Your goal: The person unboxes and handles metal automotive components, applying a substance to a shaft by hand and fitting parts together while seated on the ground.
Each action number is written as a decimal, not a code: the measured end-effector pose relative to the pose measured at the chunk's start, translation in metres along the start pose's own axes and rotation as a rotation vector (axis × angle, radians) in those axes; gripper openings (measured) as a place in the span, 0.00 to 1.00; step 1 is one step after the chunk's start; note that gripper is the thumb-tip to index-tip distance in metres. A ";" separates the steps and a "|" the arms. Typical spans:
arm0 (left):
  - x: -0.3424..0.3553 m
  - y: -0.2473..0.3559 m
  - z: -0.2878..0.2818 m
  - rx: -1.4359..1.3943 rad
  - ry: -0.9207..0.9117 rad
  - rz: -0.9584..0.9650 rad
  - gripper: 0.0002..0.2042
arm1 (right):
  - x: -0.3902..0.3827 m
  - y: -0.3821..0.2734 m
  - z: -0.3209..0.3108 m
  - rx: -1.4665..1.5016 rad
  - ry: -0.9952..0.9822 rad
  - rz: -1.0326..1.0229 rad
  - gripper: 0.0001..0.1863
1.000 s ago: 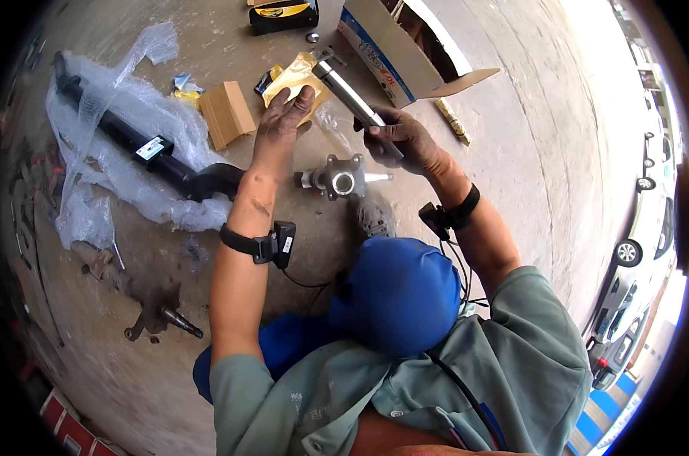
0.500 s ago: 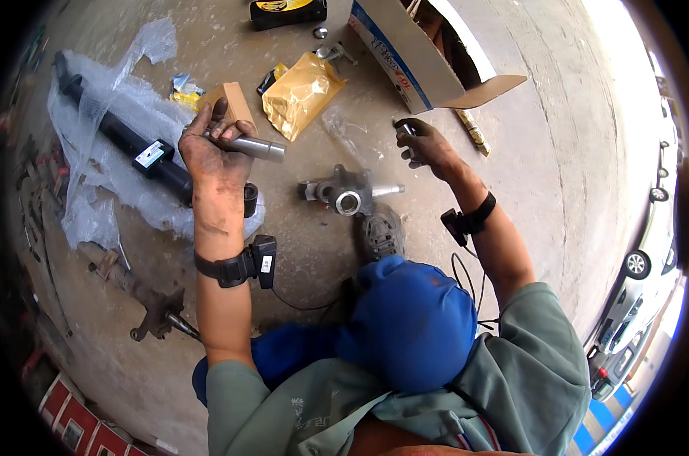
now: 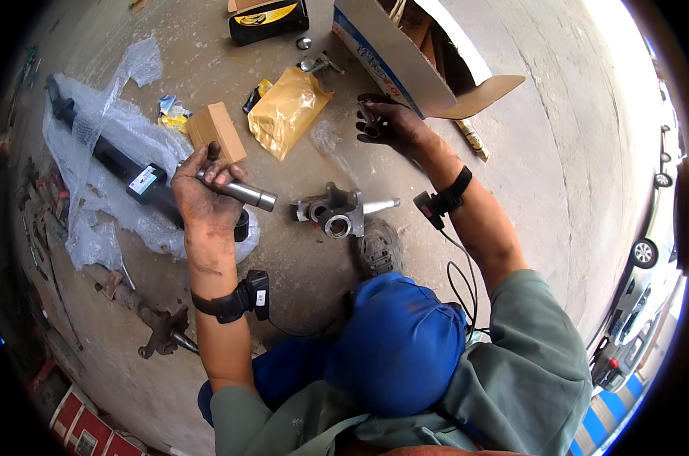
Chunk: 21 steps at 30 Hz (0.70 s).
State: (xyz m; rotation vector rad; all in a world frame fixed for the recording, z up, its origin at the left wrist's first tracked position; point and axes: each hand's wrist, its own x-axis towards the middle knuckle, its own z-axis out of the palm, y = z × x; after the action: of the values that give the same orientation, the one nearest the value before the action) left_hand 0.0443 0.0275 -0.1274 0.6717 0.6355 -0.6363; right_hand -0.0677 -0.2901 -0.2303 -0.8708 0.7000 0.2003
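Observation:
My left hand (image 3: pixel 206 190), palm up and smeared with grease, has its fingers curled round a smooth steel pin (image 3: pixel 242 191). The pin's bare end points right and slightly toward me. My right hand (image 3: pixel 394 128), dark with grease, is raised near the open carton and closed round a small metal piece, partly hidden by the fingers. Between my hands, a steering knuckle (image 3: pixel 350 216) with a spindle pointing right lies on the floor by my shoe. Beyond my left hand stands a small brown cardboard box (image 3: pixel 219 131).
A gold plastic packet (image 3: pixel 287 114) lies beside the small box. The large open carton (image 3: pixel 382 57) is at the far right. A black shock absorber (image 3: pixel 143 178) rests on bubble wrap (image 3: pixel 82 190) at left. Another greasy knuckle (image 3: pixel 162 330) sits near left.
My right hand has moved left and a little away from me, toward the carton. The pin in my left hand has tilted, its bare end now pointing more toward me.

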 end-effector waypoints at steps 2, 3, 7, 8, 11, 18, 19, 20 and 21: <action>0.000 0.001 0.000 0.024 -0.006 -0.010 0.09 | -0.020 -0.009 0.006 0.005 -0.087 0.001 0.18; 0.000 0.001 -0.001 0.017 -0.006 -0.008 0.09 | -0.033 -0.014 0.009 -0.025 -0.154 -0.018 0.19; 0.000 0.001 0.000 0.061 0.015 -0.013 0.10 | -0.081 -0.045 0.018 0.033 -0.285 -0.122 0.20; 0.000 0.001 0.001 0.076 -0.001 -0.015 0.11 | -0.089 -0.053 0.021 0.101 -0.271 -0.122 0.21; 0.001 0.000 0.005 0.050 -0.034 -0.041 0.12 | -0.118 -0.077 0.017 0.131 -0.327 -0.251 0.27; -0.005 -0.003 0.015 0.047 -0.031 0.021 0.09 | -0.095 -0.151 -0.021 -0.422 0.072 -0.637 0.24; -0.005 -0.003 0.016 0.052 -0.045 0.022 0.09 | -0.088 -0.160 -0.022 -0.288 0.108 -0.505 0.28; -0.006 -0.004 0.016 0.046 -0.036 0.029 0.08 | -0.085 -0.153 -0.023 -0.095 0.124 -0.586 0.25; -0.006 -0.004 0.016 0.057 -0.029 0.029 0.08 | -0.077 -0.162 -0.020 -0.199 0.135 -0.556 0.24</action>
State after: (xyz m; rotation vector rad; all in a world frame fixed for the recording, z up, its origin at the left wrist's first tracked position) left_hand 0.0425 0.0157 -0.1151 0.7219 0.5813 -0.6381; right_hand -0.0656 -0.4005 -0.0880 -1.2444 0.5431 -0.2936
